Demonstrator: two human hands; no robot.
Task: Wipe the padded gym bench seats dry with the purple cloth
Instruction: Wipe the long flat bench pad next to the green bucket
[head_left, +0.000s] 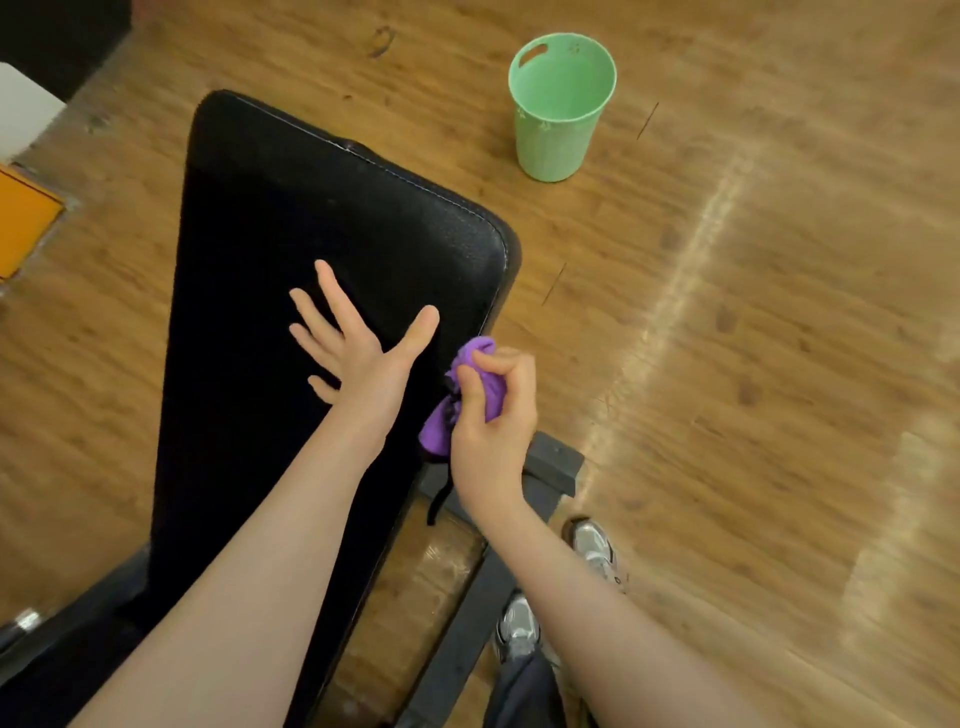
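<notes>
At frame centre, the left hand (358, 343) lies flat, fingers spread, on the black padded vinyl bench seat (291, 249). Just right, the right hand (493, 415) clutches the bunched purple cloth (467, 395) at the pad's edge, fingers curled round it. A green plastic bucket (558, 109) stands upper right on the wooden floor (779, 260).

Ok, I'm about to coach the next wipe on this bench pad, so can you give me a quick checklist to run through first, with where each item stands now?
1. Purple cloth in hand: ok, the right hand grips it bunched up.
2. Cloth spread flat for wiping: not ok, it is wadded in the fist.
3. Cloth on the black bench pad: not ok, it sits at the pad's right edge, not on top.
4. Left hand clear of the wiping path: not ok, it lies flat with fingers spread on the pad.
5. Pad already dry: cannot tell, the surface is too dark.
6. Green bucket out of the way: ok, it stands on the floor beyond the bench.
</notes>
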